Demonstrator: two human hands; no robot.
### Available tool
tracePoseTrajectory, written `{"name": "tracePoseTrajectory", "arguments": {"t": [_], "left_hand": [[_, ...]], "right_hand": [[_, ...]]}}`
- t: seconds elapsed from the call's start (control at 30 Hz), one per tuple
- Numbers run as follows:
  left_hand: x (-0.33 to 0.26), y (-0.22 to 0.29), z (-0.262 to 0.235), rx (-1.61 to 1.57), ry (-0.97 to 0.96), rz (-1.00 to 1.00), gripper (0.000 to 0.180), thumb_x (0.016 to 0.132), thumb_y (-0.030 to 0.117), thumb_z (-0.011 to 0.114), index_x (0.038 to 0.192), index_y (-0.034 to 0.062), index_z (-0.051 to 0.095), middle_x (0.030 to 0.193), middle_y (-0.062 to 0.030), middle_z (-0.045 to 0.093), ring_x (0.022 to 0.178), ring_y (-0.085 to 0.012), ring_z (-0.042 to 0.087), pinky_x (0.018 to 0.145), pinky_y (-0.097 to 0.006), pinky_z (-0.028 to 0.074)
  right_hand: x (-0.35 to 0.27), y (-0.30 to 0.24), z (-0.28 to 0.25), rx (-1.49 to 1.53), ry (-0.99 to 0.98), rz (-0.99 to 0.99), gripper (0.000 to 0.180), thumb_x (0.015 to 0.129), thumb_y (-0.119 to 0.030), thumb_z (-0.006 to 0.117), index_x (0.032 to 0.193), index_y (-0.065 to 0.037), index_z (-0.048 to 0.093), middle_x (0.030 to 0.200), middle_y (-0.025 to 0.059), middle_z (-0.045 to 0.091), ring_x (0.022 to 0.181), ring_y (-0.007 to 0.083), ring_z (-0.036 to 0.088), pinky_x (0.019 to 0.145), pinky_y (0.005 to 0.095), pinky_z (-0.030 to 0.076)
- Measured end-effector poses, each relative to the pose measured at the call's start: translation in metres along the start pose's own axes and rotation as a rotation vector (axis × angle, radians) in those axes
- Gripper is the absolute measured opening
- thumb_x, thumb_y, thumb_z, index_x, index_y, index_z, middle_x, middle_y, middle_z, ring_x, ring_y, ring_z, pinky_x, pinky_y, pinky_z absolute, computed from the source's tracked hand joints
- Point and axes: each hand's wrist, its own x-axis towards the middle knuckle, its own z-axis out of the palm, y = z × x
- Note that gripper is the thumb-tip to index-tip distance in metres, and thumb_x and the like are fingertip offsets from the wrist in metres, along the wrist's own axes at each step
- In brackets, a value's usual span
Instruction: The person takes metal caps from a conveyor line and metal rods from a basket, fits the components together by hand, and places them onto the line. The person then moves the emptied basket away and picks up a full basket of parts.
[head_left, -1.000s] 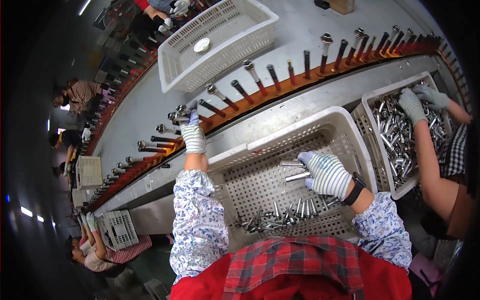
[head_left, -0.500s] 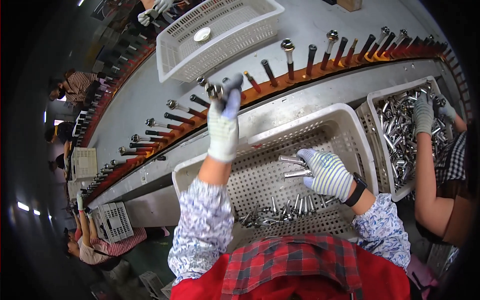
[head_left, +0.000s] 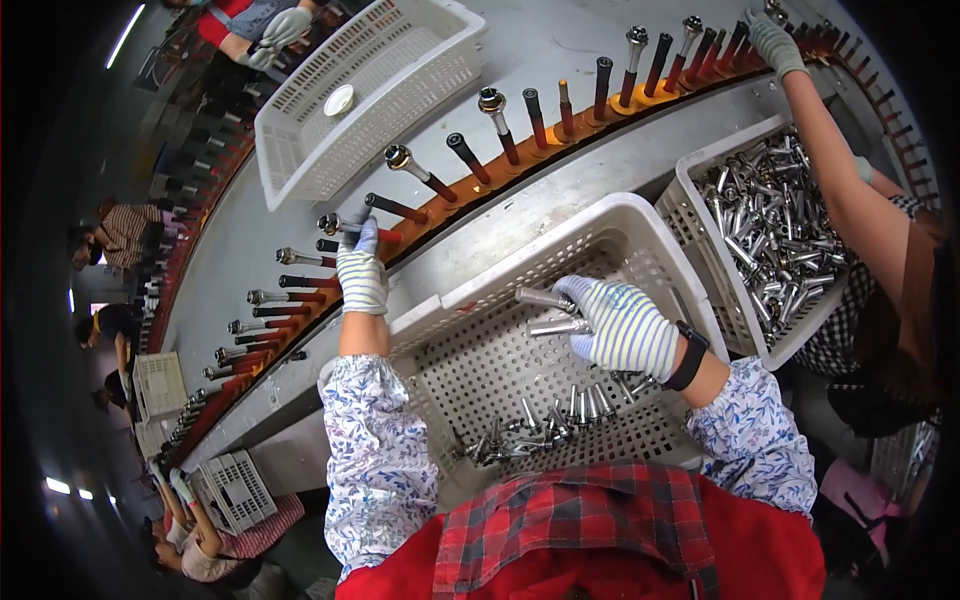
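Observation:
My left hand [head_left: 362, 282], in a striped glove with dark fingertips, reaches to the row of pegs. Its fingers are closed round a chrome fitting [head_left: 333, 224] at one peg; the fingers partly hide it. Over the basket in front of me, my right hand [head_left: 628, 325] grips two chrome tubular fittings [head_left: 556, 326], their ends sticking out to the left. Below that hand, several smaller chrome fittings [head_left: 560, 418] lie in the perforated white basket [head_left: 470, 365]. Along the curved orange rail [head_left: 437, 208], some red-and-black pegs [head_left: 468, 158] carry chrome fittings and others are bare.
Beyond the rail stands another white basket [head_left: 370, 128] with a small white dish [head_left: 339, 100] in it. At right, a basket heaped with chrome fittings [head_left: 775, 220] adjoins mine. A co-worker's gloved hand [head_left: 775, 45] is at the far pegs, their arm passing over that basket.
My left hand has moved down and left onto a peg. The right hand still holds its two fittings. The co-worker's hand has gone from the heaped basket to the rail. The view has shifted.

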Motion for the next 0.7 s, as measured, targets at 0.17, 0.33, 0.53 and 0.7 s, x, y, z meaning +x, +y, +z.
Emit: {"name": "tracePoseTrajectory", "arguments": {"t": [0.17, 0.33, 0.53, 0.7], "left_hand": [[-0.094, 0.016, 0.002, 0.331, 0.007, 0.354, 0.065, 0.081, 0.011, 0.058, 0.137, -0.0005, 0.026, 0.139, -0.0172, 0.032, 0.128, -0.0291, 0.032, 0.108, -0.038, 0.022], [-0.194, 0.083, 0.077, 1.253, -0.8, 1.109, 0.052, 0.061, 0.012, 0.066, 0.112, 0.0073, 0.055, 0.119, -0.014, 0.053, 0.111, -0.0301, 0.05, 0.1, -0.044, 0.035], [-0.195, 0.037, 0.077, 1.452, -0.899, 0.925, 0.023, 0.076, 0.01, 0.055, 0.098, 0.0036, 0.058, 0.082, -0.011, 0.064, 0.078, -0.0229, 0.063, 0.078, -0.036, 0.049], [-0.166, 0.063, 0.084, 0.911, -0.881, 0.647, 0.04, 0.077, 0.013, 0.059, 0.116, 0.0059, 0.051, 0.087, -0.0147, 0.063, 0.079, -0.0315, 0.061, 0.069, -0.038, 0.049]], "right_hand": [[-0.006, 0.006, 0.006, 0.112, 0.002, 0.117, 0.053, 0.07, -0.022, 0.06, 0.114, 0.004, 0.047, 0.091, 0.0241, 0.06, 0.082, 0.0352, 0.061, 0.075, 0.0396, 0.05], [-0.002, -0.012, 0.007, -0.053, -0.185, 0.136, 0.053, 0.071, -0.033, 0.058, 0.108, 0.003, 0.049, 0.083, 0.0241, 0.061, 0.078, 0.0374, 0.061, 0.071, 0.0418, 0.05], [-0.016, -0.015, 0.02, 0.303, -0.281, 0.125, 0.06, 0.072, -0.036, 0.064, 0.116, 0.003, 0.049, 0.088, 0.0204, 0.063, 0.078, 0.0311, 0.062, 0.07, 0.0377, 0.049], [-0.007, -0.015, 0.001, 0.863, 0.0, 0.115, 0.045, 0.076, -0.014, 0.065, 0.117, -0.002, 0.049, 0.089, 0.0054, 0.06, 0.083, 0.0135, 0.058, 0.072, 0.0273, 0.048]]}}
